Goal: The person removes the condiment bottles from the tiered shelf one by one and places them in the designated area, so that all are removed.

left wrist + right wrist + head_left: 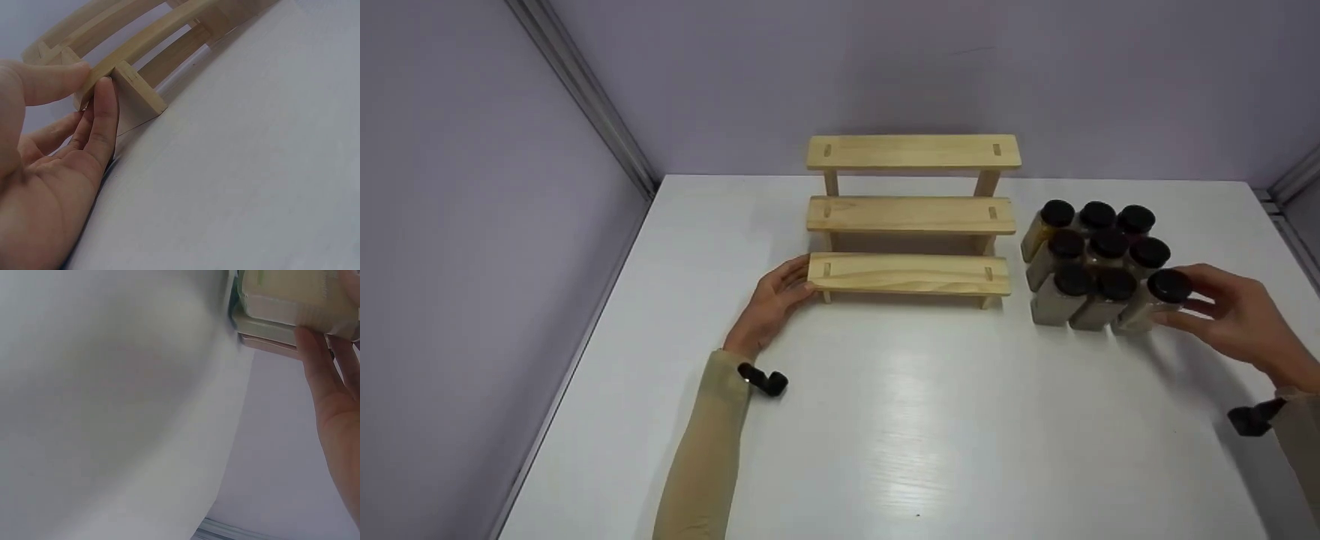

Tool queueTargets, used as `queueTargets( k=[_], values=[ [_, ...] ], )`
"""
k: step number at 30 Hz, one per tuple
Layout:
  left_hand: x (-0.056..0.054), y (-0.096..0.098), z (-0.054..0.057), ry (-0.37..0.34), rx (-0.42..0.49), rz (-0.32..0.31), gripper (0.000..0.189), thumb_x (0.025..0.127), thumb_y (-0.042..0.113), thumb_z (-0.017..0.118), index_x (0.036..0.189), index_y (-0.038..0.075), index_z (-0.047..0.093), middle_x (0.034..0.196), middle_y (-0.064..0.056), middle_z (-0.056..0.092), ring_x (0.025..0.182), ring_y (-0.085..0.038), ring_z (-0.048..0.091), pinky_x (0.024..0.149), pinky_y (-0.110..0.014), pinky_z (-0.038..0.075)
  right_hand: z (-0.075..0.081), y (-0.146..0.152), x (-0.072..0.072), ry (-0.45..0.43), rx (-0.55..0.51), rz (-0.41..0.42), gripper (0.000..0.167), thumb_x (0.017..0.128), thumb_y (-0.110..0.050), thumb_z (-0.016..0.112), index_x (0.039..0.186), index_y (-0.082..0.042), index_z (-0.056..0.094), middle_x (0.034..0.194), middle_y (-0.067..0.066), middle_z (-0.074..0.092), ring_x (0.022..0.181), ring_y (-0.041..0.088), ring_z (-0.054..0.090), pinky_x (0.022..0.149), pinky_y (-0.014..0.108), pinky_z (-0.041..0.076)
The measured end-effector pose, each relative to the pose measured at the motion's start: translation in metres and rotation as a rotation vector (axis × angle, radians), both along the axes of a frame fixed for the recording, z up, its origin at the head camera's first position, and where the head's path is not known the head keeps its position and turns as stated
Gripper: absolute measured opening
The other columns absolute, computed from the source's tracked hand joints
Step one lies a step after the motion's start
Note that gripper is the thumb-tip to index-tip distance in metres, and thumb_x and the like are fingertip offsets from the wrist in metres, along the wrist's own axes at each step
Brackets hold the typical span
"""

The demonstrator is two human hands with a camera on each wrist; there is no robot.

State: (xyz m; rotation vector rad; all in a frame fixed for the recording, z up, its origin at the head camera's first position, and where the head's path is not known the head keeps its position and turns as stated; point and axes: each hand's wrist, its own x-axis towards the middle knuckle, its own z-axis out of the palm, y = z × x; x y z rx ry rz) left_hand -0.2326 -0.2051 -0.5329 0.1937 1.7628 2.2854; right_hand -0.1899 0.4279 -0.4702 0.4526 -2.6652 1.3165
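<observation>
A three-step wooden display rack (911, 274) stands on the white table. My left hand (769, 309) pinches the left end of its lowest step, thumb on the upper side and fingers underneath, as the left wrist view shows on the rack's end (135, 93). On the right, my right hand (1241, 319) grips a square clear jar with a black lid (1170, 286), the front right one of a tight block of jars. In the right wrist view the fingers (315, 363) lie along the side of the jar (281, 309); the thumb is mostly out of frame.
Several other black-lidded jars (1072, 281) stand upright in rows just right of the rack, some with yellow or pale contents. The white table (900, 420) reaches back to a pale wall (735, 90). Metal frame posts (592, 97) run along the corners.
</observation>
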Motion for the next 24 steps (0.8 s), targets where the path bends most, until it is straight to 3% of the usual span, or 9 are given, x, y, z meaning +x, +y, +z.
queueTargets(
  k=[15, 24],
  values=[
    [-0.0004, 0.0005, 0.0028, -0.001, -0.006, -0.012, 0.060, 0.108, 0.002, 0.060, 0.164, 0.001, 0.038, 0.161, -0.020, 0.046, 0.142, -0.026, 0.053, 0.118, -0.035, 0.050, -0.0086, -0.0008, 0.0013, -0.057, -0.015, -0.013, 0.055, 0.079, 0.017, 0.086, 0.130, 0.006, 0.069, 0.116, -0.020, 0.071, 0.107, -0.009, 0.067, 0.091, 0.003, 0.052],
    [-0.0008, -0.0001, 0.0005, 0.001, -0.006, -0.006, 0.060, 0.108, 0.001, 0.060, 0.163, 0.000, 0.038, 0.162, -0.021, 0.046, 0.141, -0.027, 0.054, 0.117, -0.034, 0.051, -0.0111, -0.0028, 0.0022, -0.025, -0.016, 0.014, 0.058, 0.079, 0.022, 0.083, 0.133, 0.009, 0.066, 0.121, -0.024, 0.068, 0.110, -0.013, 0.064, 0.092, 0.002, 0.051]
  ],
)
